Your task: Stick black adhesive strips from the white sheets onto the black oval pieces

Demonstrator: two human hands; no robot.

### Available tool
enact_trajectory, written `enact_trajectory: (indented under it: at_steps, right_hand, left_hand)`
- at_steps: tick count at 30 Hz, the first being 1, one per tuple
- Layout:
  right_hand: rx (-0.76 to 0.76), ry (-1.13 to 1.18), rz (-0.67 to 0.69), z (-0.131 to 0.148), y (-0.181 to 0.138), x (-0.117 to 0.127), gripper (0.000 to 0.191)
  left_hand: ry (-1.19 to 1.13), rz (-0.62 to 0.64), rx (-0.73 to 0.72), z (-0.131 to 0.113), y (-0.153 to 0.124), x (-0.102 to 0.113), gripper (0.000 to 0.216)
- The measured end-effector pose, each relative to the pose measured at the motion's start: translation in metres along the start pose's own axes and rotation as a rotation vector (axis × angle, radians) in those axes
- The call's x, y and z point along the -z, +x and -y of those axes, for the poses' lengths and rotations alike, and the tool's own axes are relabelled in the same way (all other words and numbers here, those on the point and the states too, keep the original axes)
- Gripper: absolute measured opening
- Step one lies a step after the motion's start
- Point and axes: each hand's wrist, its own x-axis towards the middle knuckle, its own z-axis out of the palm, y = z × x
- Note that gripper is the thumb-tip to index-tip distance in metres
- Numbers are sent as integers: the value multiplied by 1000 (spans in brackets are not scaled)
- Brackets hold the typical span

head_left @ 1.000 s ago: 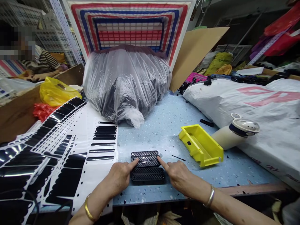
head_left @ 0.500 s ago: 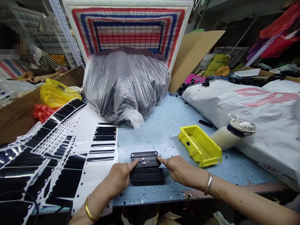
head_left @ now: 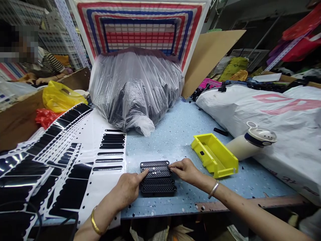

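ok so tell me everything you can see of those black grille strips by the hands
The black grille strips are about five long, narrow pieces with rounded ends and rows of small holes, matte and plastic-looking. They lie flat, side by side, crosswise near the front edge of the blue speckled table. The left hand sets an index fingertip against their left end; the right hand has fingertips on the right ends of the farther ones.

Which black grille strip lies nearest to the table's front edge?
The nearest strip of the row; the other strips lie behind it, toward the clear bag.
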Motion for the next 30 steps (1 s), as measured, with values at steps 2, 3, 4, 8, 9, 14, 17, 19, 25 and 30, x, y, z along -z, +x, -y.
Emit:
enact_trajectory:
  at_steps: [2,3,4,8,9,14,17,19,25,30]
  right_hand:
    - [-13,22,-37,-4,6,-4,30]
    - [-19,33,-54,-5,8,-5,28]
    - [-25,48,-68,-6,9,-7,26]
    - [-78,131,-109,-8,11,-10,18]
    - [-96,157,-114,-7,11,-11,16]
    - [-171,294,-101,-4,12,-11,10]
    - [-198,366,-85,-1,12,-9,7]
    - [-206,403,-83,1,11,-8,7]
    - [-235,465,-95,1,8,-9,18]
    - [-248,466,-117,0,9,-13,10]
  left_hand:
    - [-1,0,2,0,0,0,70]
    - [-2,-3,2,0,0,0,70]
    - [-3,-6,1,0,0,0,70]
    - [-9,6,1,-2,1,5,69]
    - [-8,15,3,-3,2,6,68]
    - [-24,18,7,-3,2,7,68]
    - [-37,0,3,-2,2,4,69]
    - [-26,-10,0,0,1,3,69]
    - [6,-38,-18,1,0,1,69]
    - [23,-19,-19,-1,1,3,68]
